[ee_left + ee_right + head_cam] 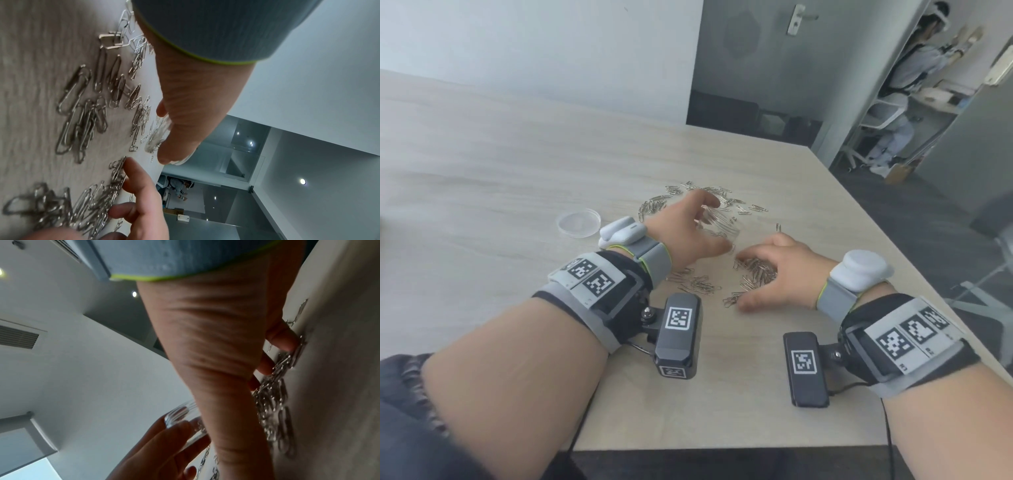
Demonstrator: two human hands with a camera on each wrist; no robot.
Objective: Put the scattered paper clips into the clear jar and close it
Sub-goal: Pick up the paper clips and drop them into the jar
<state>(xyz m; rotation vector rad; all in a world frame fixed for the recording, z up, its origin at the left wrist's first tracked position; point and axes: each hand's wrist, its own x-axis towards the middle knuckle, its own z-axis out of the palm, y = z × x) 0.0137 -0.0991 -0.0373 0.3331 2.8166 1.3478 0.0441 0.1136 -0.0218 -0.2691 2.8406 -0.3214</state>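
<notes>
Silver paper clips [698, 284] lie scattered on the pale wooden table [517, 164], with more of them [654, 205] behind my hands. My left hand [713, 224] grips the clear jar [726, 224], which holds some clips and leans toward the right. In the right wrist view the jar [180, 417] sits between the left hand's fingers [164, 449]. My right hand [745, 281] is curled around a heap of clips [756, 270], fingertips [283, 340] pressing on them. The left wrist view shows the clips [86, 113] and the right fingers [139, 183] raking them. The clear lid [578, 223] lies flat to the left.
The table's right edge [893, 246] runs close to my right hand, and the front edge [722, 447] is near my forearms. Another person [907, 85] stands at a desk far back on the right, beyond a dark floor.
</notes>
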